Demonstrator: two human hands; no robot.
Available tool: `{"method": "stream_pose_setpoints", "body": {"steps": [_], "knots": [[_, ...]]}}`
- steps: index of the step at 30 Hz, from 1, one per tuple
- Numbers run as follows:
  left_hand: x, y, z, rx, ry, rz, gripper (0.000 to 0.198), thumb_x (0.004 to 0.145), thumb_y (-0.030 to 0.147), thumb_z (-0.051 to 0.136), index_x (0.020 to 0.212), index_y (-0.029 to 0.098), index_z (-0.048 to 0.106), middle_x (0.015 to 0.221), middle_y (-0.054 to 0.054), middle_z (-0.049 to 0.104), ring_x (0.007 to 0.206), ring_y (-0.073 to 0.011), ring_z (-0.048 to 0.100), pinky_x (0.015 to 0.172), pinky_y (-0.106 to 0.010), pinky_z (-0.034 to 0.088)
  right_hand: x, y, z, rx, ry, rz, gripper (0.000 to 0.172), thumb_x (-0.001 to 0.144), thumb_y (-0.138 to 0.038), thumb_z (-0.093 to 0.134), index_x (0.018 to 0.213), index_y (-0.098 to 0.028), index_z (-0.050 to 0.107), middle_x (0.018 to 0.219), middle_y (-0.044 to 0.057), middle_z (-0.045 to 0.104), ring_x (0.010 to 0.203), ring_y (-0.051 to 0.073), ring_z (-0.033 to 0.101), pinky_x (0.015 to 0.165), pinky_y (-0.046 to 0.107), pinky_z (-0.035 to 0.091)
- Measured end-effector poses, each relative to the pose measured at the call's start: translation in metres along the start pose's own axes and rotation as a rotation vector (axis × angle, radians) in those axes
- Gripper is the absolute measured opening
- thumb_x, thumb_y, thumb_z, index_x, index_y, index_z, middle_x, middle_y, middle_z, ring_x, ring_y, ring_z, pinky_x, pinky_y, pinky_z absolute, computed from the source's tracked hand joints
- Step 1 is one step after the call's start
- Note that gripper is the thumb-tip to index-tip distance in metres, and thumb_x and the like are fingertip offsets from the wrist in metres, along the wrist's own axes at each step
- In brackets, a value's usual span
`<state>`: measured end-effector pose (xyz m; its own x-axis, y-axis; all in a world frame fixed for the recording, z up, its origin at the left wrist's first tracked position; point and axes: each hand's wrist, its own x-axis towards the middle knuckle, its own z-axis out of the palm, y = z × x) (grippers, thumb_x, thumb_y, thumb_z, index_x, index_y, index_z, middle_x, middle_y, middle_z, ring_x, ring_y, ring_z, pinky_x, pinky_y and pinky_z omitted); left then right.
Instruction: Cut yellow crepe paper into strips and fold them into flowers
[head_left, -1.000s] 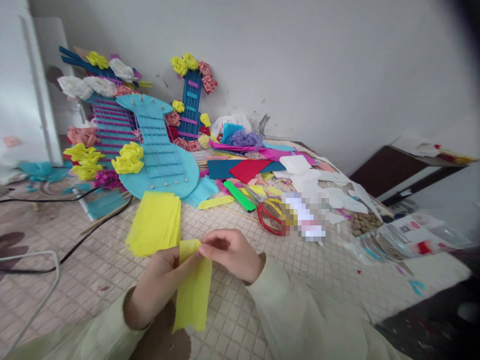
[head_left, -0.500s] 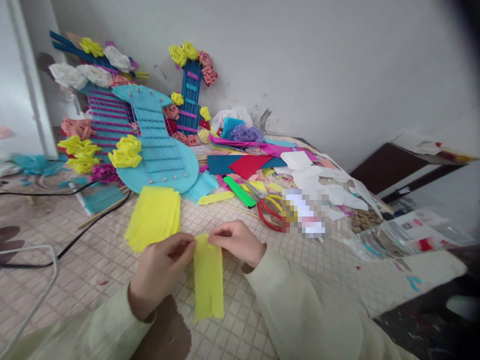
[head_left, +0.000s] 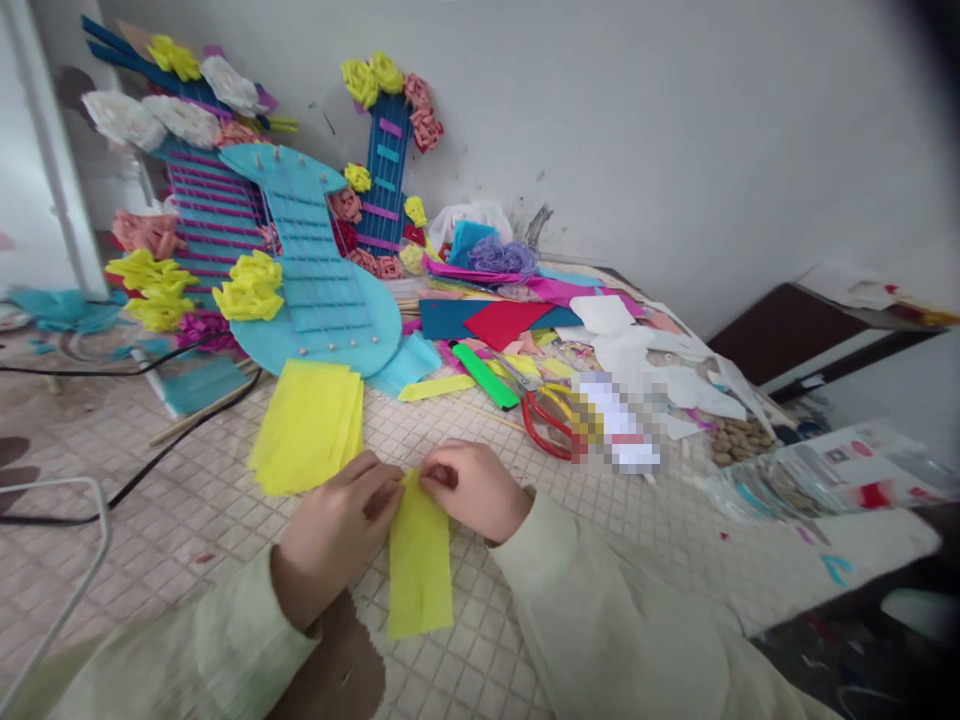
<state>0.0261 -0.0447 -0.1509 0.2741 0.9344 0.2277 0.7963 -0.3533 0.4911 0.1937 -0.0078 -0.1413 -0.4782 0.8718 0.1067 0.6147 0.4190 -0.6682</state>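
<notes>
Our left hand (head_left: 339, 530) and right hand (head_left: 480, 490) pinch the strip (head_left: 420, 580) up top, lower centre, long axis basically vertical, free edge towards us; tabletop (head_left: 484, 615) shows right of it.

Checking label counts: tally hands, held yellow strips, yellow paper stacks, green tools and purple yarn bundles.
Hands: 2 (left hand, right hand)
Held yellow strip: 1
Yellow paper stack: 1, its sheets too overlapped to count
Green tool: 1
Purple yarn bundle: 1
Total: 6
</notes>
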Motion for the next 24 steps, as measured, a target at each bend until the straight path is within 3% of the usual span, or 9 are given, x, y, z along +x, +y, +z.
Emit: {"method": "stream_pose_setpoints", "body": {"steps": [4, 8, 15, 24], "knots": [[-0.0022, -0.0006, 0.0014, 0.004, -0.041, 0.059, 0.023, 0.084, 0.024, 0.040, 0.089, 0.019, 0.062, 0.083, -0.003, 0.058, 0.066, -0.0143, 0.057, 0.057, -0.025, 0.044, -0.0008, 0.0013, -0.0001, 0.022, -0.009, -0.008, 0.009, 0.070, -0.009, 0.057, 0.068, -0.016, 0.063, 0.063, -0.001, 0.055, 0.059, 0.010, 0.048, 0.057, 0.022, 0.037], [-0.0037, 0.0010, 0.0002, 0.051, -0.072, 0.107, 0.024, 0.085, 0.027, 0.041, 0.091, 0.021, 0.062, 0.083, -0.002, 0.058, 0.062, -0.0124, 0.057, 0.054, -0.024, 0.044, -0.0008, 0.0007, -0.0003, 0.008, -0.019, 0.000, 0.010, 0.071, -0.010, 0.057, 0.070, -0.017, 0.064, 0.066, 0.000, 0.057, 0.062, 0.011, 0.050, 0.058, 0.023, 0.038], [-0.0038, -0.0026, 0.0012, 0.072, -0.022, 0.131, 0.023, 0.085, 0.027, 0.041, 0.088, 0.020, 0.063, 0.085, -0.003, 0.059, 0.068, -0.0145, 0.059, 0.060, -0.027, 0.046, -0.0002, 0.0010, -0.0013, 0.008, -0.028, 0.013, 0.010, 0.071, -0.010, 0.057, 0.071, -0.017, 0.064, 0.067, 0.000, 0.058, 0.062, 0.010, 0.050, 0.058, 0.022, 0.038], [0.0040, -0.0008, 0.0021, 0.011, 0.040, -0.047, 0.017, 0.082, 0.027, 0.046, 0.073, 0.019, 0.058, 0.078, 0.000, 0.058, 0.064, -0.0137, 0.056, 0.059, -0.027, 0.045, -0.0006, 0.0014, 0.0004, 0.011, 0.004, 0.031, 0.006, 0.070, -0.011, 0.059, 0.069, -0.016, 0.063, 0.064, -0.002, 0.056, 0.059, 0.009, 0.048, 0.056, 0.020, 0.036]]}}
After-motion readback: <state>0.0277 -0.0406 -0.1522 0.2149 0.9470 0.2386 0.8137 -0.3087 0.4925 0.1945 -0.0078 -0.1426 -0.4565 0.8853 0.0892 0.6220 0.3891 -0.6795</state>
